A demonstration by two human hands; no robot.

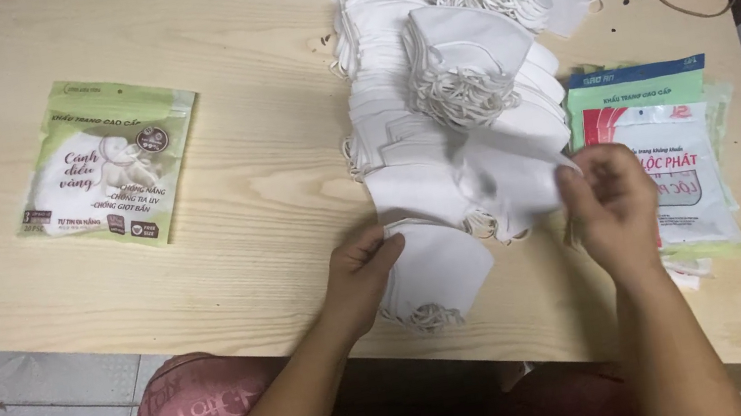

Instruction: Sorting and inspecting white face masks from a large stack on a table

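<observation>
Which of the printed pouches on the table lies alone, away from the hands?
The green pouch at the table's left; the other pouches lie stacked beside the right hand.

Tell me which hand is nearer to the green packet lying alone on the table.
Left. The left hand rests on a white mask to the right of the green packet; the right hand is farther right, over the stack of pouches.
</observation>
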